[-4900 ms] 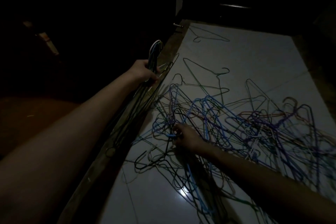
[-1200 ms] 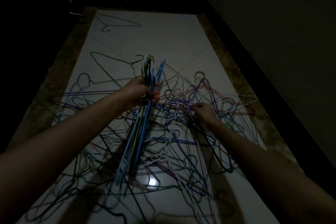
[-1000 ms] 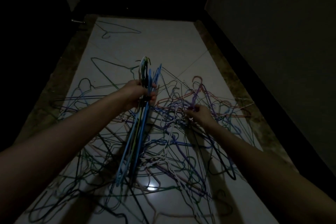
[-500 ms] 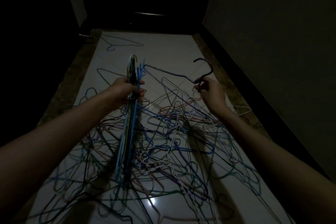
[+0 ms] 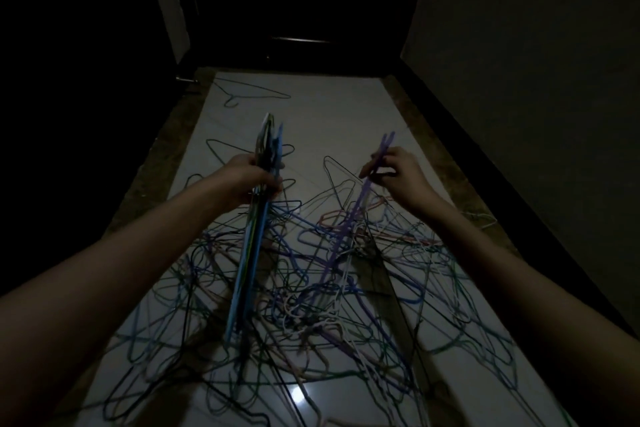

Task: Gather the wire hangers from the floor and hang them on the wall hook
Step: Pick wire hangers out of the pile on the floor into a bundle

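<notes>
We saw a pale, glossy tiled floor (image 5: 332,114) under a near tangle of coloured wire hangers (image 5: 346,295); one lone hanger (image 5: 254,94) lay far off, toward the left.

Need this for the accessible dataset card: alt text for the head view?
A person's left hand grips a bundle of wire hangers while the right hand pinches a purple hanger above a tangled hanger pile on a dim tiled floor.

Very dim, grainy; small glare spot on glossy floor (image 5: 339,121), surroundings black, wide-angle stretch at edges
</notes>
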`<state>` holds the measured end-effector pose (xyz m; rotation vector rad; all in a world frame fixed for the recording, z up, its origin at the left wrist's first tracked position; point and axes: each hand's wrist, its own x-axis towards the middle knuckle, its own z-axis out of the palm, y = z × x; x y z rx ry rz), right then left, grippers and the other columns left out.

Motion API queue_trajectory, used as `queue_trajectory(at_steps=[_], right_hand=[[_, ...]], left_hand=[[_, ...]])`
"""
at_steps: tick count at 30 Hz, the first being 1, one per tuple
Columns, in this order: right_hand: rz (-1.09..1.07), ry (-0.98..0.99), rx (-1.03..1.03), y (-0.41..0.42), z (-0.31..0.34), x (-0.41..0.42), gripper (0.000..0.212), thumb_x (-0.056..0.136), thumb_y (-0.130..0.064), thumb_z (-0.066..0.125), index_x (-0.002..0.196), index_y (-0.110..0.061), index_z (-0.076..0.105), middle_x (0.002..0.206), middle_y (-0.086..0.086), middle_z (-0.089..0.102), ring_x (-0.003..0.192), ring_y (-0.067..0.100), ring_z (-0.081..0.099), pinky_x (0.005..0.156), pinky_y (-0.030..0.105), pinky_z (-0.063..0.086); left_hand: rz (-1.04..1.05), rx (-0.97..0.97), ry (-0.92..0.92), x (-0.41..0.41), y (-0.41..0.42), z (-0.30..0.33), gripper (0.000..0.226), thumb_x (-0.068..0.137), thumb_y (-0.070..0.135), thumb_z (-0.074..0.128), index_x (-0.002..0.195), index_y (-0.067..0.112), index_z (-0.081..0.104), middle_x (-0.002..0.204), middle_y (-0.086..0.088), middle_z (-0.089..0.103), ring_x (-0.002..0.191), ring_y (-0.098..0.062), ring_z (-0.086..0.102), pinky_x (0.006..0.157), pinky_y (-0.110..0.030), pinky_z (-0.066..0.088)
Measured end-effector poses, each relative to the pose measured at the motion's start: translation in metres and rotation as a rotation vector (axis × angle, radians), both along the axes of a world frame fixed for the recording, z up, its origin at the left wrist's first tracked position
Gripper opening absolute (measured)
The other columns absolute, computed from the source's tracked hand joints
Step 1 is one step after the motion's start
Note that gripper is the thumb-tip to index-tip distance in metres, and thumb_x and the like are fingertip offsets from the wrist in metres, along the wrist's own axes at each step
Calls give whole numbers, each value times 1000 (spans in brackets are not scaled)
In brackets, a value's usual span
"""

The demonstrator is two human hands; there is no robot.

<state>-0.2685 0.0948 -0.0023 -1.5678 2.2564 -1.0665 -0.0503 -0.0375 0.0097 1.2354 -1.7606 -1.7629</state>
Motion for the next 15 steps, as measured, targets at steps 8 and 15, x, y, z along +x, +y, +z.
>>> queue_trajectory(at_steps=[8, 15], right_hand=[[165, 3, 67, -23, 3, 53, 10, 83, -2, 64, 92, -3, 67, 93, -1, 48, 88, 15, 56, 75, 10, 42], [72, -45, -9, -31, -7, 64, 23, 79, -2, 67, 87, -10, 47, 99, 6, 47, 89, 26, 57, 76, 41, 51]], left_hand=[[-97, 52, -14, -24, 27, 1, 38, 78, -6, 68, 112, 9, 60, 105, -13, 63, 89, -25, 63, 71, -33, 56], [-98, 70, 53, -33, 32, -2, 41, 80, -9, 65, 114, 12, 54, 96, -7, 63, 83, -20, 63, 66, -30, 53]])
